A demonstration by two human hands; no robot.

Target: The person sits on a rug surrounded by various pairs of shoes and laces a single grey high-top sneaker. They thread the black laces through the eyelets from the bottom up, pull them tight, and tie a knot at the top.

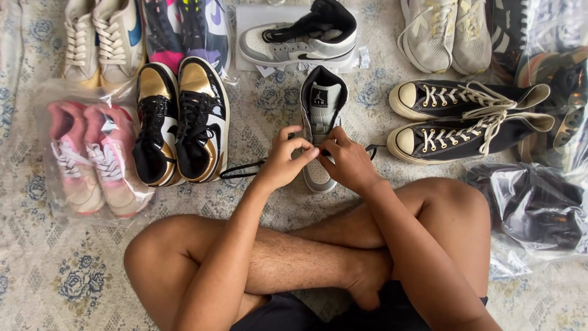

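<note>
Lacing step: your left hand (283, 160) and right hand (350, 162) meet over the grey shoe (322, 116), dead centre of the rug (73, 276), just beyond your crossed legs. Shoe's toe points at you, to 6 o'clock; the collar sits at 12.

Left fingers (304, 149) are pinched nearly closed on the black lace (242, 170) near the lower eyelets. Right fingers are curled tight at the same spot. They look pinched on the lace or an eyelet edge, but the grip itself is hidden, so I cannot tell exactly.

To do it well, I judge:
- Keep the lace tip short in the pinch so it doesn't flop.
- Steady the eyelet flap with the right hand; feed with the left.
- Pull both sides even. One loose end trails out to 9 o'clock, another shows at 3 o'clock, so watch they don't snag.
- Keep the lace flat, with no twist, before moving up a row.

Shoe's look: high-top, grey and white panels, black padded collar, pale tongue with a dark patch; lower half is hidden under your hands. Its mate (303, 37) lies on its side at 12 o'clock, on white paper.

Around it: black-and-gold pair (180, 119) at 9 o'clock, black canvas pair (459, 119) at 3 o'clock, pink bagged pair (92, 156) farther left.
</note>
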